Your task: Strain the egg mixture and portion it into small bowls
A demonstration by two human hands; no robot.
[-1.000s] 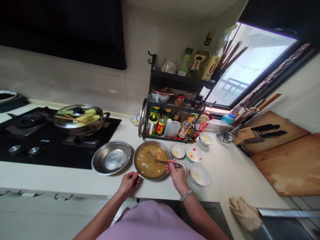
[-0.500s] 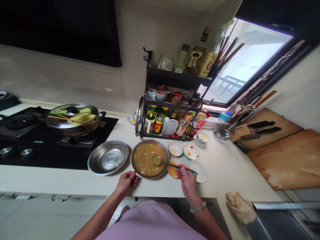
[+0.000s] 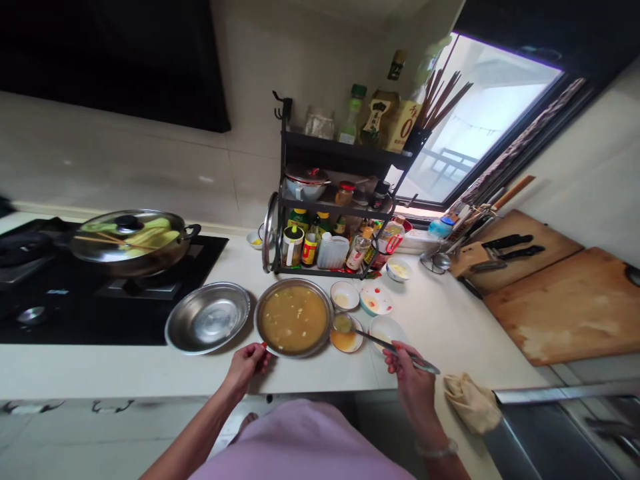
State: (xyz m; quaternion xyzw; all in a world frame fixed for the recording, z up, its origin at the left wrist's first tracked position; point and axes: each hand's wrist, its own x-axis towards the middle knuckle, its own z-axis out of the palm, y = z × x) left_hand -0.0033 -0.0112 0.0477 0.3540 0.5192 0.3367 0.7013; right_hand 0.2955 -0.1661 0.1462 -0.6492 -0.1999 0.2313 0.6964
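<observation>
My left hand pinches the near-left rim of a round steel basin, which holds a brownish broth with small pale bits floating in it. In my right hand is the dark handle of a ladle. Its bowl carries some broth and hangs just right of the basin, above a small bowl of orange liquid. Around it stand a small pale bowl, a bowl with red marks and a white bowl, partly behind the ladle handle.
Left of the broth stands another steel basin. A lidded pan sits on the black stove. Behind is a rack of bottles and jars. To the right are knives, cutting boards and a cloth.
My right hand has moved right, taking the ladle out from over the broth to above the bowl of orange liquid. My left hand keeps its hold on the rim. The view has shifted slightly right.
</observation>
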